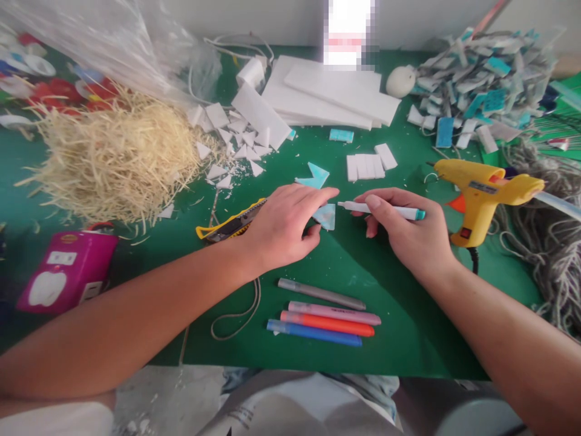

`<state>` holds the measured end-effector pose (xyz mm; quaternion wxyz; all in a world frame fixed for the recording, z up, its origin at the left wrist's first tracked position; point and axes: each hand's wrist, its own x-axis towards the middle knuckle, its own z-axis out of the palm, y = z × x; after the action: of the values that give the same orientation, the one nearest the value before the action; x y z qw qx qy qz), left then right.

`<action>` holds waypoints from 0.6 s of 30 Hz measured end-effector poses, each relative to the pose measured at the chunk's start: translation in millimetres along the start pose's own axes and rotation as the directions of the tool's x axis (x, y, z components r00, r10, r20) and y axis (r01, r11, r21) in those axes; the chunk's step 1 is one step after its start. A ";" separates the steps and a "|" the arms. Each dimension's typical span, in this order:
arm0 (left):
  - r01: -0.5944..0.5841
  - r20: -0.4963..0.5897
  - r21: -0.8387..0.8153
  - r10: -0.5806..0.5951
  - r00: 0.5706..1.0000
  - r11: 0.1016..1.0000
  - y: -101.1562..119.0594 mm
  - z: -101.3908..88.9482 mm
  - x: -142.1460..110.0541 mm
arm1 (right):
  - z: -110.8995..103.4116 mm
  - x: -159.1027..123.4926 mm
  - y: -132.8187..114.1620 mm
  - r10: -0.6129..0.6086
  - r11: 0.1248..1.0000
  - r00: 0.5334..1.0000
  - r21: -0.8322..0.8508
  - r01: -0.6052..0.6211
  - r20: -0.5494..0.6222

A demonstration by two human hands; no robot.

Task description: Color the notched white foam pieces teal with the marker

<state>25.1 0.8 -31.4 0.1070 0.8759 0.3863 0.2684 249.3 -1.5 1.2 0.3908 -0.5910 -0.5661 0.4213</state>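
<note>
My left hand (290, 221) is closed around a small foam piece (325, 216), pale blue with some white showing, and the fingers hide part of it. In my right hand (403, 221) is a white marker pen (381, 209) with a teal end, its uncapped tip pointing left, close to the piece but apart from it. Just beyond my left fingers lies a light-blue notched piece (316, 175). A yellow-and-black utility knife (231, 224) lies partly hidden under my left hand. Grey (322, 293), pink (336, 312), orange (329, 324) and blue (313, 333) markers lie nearer me.
A yellow glue gun (483, 188) rests at right beside grey yarn (549, 242). Straw shreds (122, 157) and white foam scraps (242, 136) cover the left. Behind are white foam sheets (327, 91), small white blocks (365, 166) and a heap of blue-white pieces (485, 85). A magenta box (68, 269) sits front-left.
</note>
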 end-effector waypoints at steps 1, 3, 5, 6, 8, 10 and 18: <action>0.001 0.002 0.000 -0.001 1.000 1.000 0.1 -0.3 0.0 | -0.1 0.0 -0.3 0.005 1.000 1.000 0.001 -0.005 0.005; 0.009 0.017 0.001 -0.009 1.000 1.000 0.2 -0.6 0.0 | -0.5 0.0 -0.4 0.008 1.000 1.000 0.003 -0.008 0.008; 0.016 0.025 0.003 -0.016 1.000 1.000 0.4 -0.8 -0.1 | -0.8 -0.1 -0.1 0.000 1.000 1.000 -0.004 0.000 0.011; 0.016 0.027 0.003 -0.017 1.000 1.000 0.5 -0.8 -0.1 | -0.9 -0.1 0.1 -0.005 1.000 1.000 -0.010 0.005 0.013; 0.014 0.023 0.004 -0.014 1.000 1.000 0.8 -0.7 -0.1 | -0.9 -0.2 0.3 -0.009 1.000 1.000 -0.014 0.009 0.018; 0.014 0.021 0.004 -0.014 1.000 1.000 0.8 -0.4 -0.2 | -0.9 -0.4 0.2 -0.004 1.000 1.000 -0.010 0.004 0.021; -0.024 -0.027 0.015 0.025 0.999 1.000 0.8 -0.2 -0.9 | -1.4 -0.3 1.2 -0.029 1.000 1.000 0.005 0.029 -0.010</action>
<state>25.0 -0.4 -31.2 0.0922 0.8776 0.3788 0.2789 251.0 -1.8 0.5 0.4013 -0.5837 -0.5716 0.4141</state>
